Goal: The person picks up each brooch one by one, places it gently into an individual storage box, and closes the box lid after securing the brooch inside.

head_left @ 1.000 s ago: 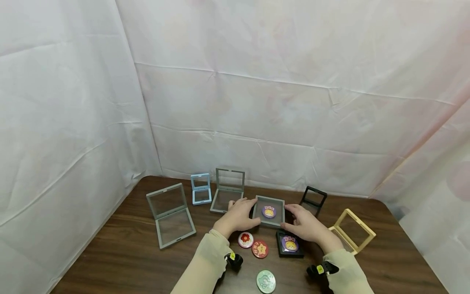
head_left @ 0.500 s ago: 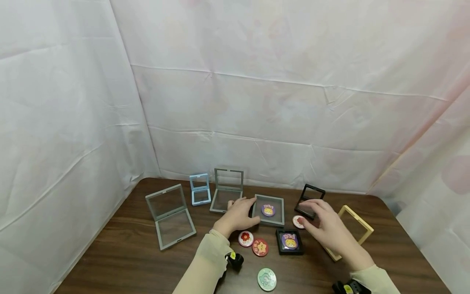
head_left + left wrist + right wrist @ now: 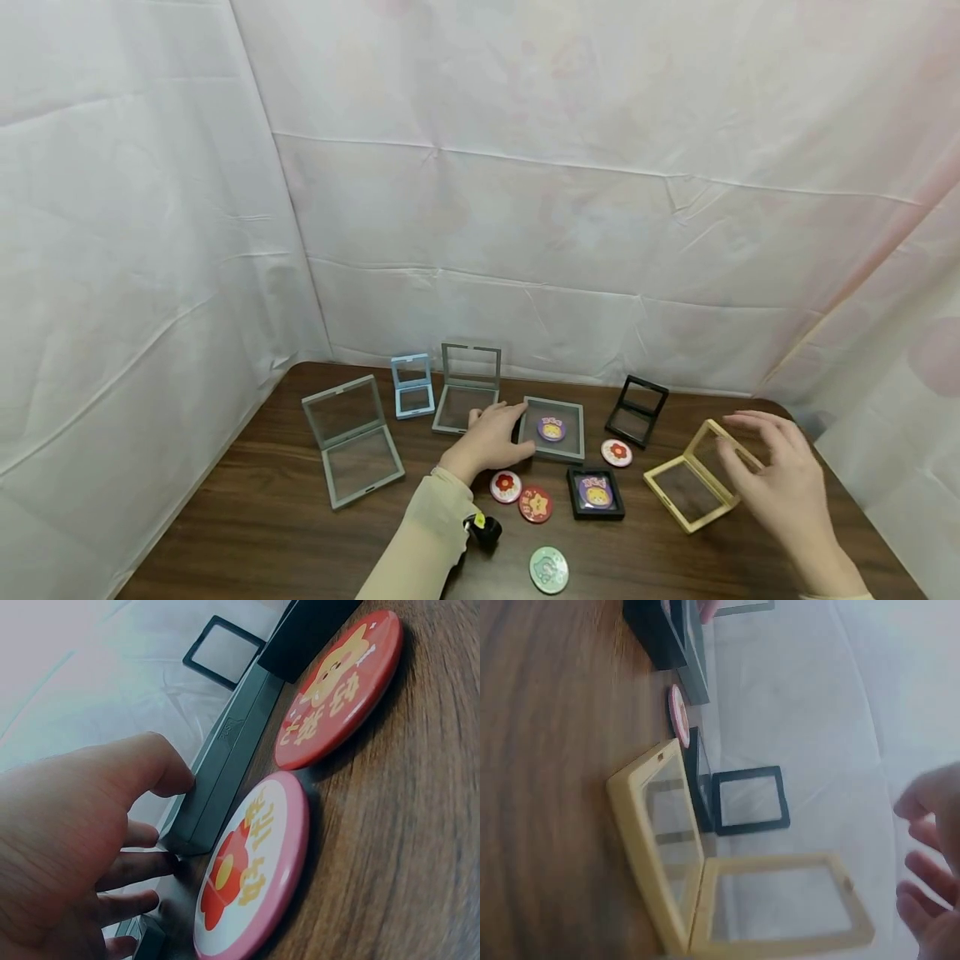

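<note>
In the head view my left hand (image 3: 491,439) rests at the left side of a closed grey display case (image 3: 570,421) with a purple badge (image 3: 552,429) inside. In the left wrist view the thumb touches the case's side, fingers loosely bent. My right hand (image 3: 787,479) is raised by the upright lid of an open yellow display case (image 3: 693,527), fingers spread and holding nothing. The right wrist view shows that hand (image 3: 937,859) apart from the yellow case (image 3: 649,847). A closed black case (image 3: 597,513) holding another purple badge lies in front of the grey one.
Near the left hand lie a red-flower badge (image 3: 506,487) and a red star badge (image 3: 536,505). A green badge (image 3: 549,570) is at the front; another flower badge (image 3: 617,452) lies by an open black case (image 3: 630,423). Open grey (image 3: 365,492) and blue cases (image 3: 413,412) stand left.
My right hand has left the grey case and moved right, past the second flower badge, to beside the yellow case. The left hand has stayed at the grey case.
</note>
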A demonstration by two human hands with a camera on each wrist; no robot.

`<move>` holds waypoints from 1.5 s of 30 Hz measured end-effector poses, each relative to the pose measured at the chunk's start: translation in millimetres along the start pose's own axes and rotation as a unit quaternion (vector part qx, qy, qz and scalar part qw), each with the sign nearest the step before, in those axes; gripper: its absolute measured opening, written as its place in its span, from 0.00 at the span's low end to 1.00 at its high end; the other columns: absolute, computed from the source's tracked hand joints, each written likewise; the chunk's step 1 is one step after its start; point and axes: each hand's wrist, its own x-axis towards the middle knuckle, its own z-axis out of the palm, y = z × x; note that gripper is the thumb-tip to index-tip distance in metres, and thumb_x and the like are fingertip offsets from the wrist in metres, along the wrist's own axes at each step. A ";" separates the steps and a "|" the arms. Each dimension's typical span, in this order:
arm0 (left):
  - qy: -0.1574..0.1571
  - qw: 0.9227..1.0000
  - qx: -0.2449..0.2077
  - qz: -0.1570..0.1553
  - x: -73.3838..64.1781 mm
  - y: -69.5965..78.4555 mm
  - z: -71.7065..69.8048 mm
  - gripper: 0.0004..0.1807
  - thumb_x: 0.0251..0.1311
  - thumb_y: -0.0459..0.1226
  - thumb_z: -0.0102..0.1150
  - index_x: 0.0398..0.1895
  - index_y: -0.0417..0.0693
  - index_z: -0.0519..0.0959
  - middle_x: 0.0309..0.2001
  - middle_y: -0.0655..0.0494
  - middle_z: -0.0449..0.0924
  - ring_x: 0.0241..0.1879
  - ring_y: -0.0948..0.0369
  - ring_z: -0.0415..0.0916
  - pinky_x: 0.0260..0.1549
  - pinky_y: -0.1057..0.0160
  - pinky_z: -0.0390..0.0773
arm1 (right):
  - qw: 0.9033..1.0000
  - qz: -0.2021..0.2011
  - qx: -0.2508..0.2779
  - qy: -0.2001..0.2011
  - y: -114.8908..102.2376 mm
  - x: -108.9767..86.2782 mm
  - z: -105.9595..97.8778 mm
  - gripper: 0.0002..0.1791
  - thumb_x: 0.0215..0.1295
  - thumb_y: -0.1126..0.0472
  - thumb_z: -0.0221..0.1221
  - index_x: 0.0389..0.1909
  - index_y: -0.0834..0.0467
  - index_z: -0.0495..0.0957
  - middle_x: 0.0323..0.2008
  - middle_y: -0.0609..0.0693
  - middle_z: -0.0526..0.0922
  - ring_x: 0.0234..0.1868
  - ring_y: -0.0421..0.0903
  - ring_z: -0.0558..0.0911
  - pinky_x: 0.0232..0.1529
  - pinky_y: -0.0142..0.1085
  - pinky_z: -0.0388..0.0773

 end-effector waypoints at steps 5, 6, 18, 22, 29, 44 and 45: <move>0.001 1.000 0.003 0.002 2.0 0.5 0.8 0.40 0.73 0.52 0.65 0.84 0.48 0.69 0.78 0.50 0.74 0.81 0.45 0.62 0.64 0.39 0.62 | 0.996 0.078 -0.030 -0.020 15.1 -15.1 -11.8 0.22 0.61 0.65 0.77 0.57 0.59 0.86 0.58 0.60 0.83 0.52 0.29 0.72 0.44 0.28 0.64; 0.001 1.000 0.003 0.001 2.5 0.8 1.2 0.40 0.73 0.52 0.65 0.84 0.48 0.69 0.78 0.50 0.74 0.81 0.45 0.62 0.64 0.39 0.62 | 0.996 0.081 -0.030 -0.027 18.2 -18.2 -12.9 0.23 0.62 0.65 0.77 0.58 0.60 0.85 0.58 0.60 0.83 0.51 0.24 0.71 0.44 0.27 0.64; 0.002 1.000 -0.002 -0.001 2.5 2.5 2.3 0.40 0.72 0.52 0.64 0.84 0.49 0.69 0.77 0.50 0.74 0.81 0.45 0.62 0.65 0.38 0.62 | 0.993 0.079 -0.039 -0.075 37.5 -48.1 -14.3 0.20 0.71 0.65 0.70 0.61 0.67 0.81 0.42 0.72 0.88 0.14 0.32 0.66 0.17 0.32 0.64; -0.001 1.000 -0.001 -0.002 2.1 1.4 2.6 0.40 0.73 0.52 0.64 0.84 0.50 0.68 0.78 0.50 0.74 0.82 0.45 0.61 0.66 0.38 0.61 | 0.993 0.084 -0.045 -0.070 40.2 -50.3 -11.2 0.14 0.72 0.66 0.70 0.53 0.70 0.83 0.31 0.64 0.89 0.15 0.28 0.68 0.17 0.25 0.63; 0.000 1.000 0.003 -0.001 1.6 0.4 1.2 0.40 0.72 0.51 0.64 0.84 0.49 0.69 0.78 0.50 0.74 0.81 0.45 0.62 0.63 0.40 0.62 | 0.991 0.090 -0.030 -0.096 39.2 -49.5 -6.6 0.12 0.76 0.67 0.67 0.54 0.69 0.84 0.36 0.66 0.91 0.21 0.27 0.73 0.21 0.30 0.70; -0.003 1.000 0.003 -0.004 0.5 -0.7 -0.4 0.40 0.73 0.52 0.64 0.84 0.50 0.68 0.78 0.50 0.74 0.81 0.45 0.62 0.63 0.39 0.62 | 0.986 0.076 0.030 -0.146 32.3 -36.3 16.8 0.08 0.83 0.65 0.60 0.56 0.58 0.84 0.45 0.51 0.94 0.46 0.23 0.81 0.40 0.24 0.80; -0.003 1.000 0.003 -0.004 0.4 -0.6 -0.4 0.40 0.73 0.52 0.64 0.84 0.50 0.68 0.78 0.50 0.74 0.81 0.45 0.62 0.63 0.40 0.62 | 0.985 0.079 0.037 -0.150 31.5 -35.2 18.0 0.08 0.83 0.65 0.59 0.56 0.59 0.83 0.45 0.51 0.94 0.45 0.23 0.81 0.41 0.21 0.77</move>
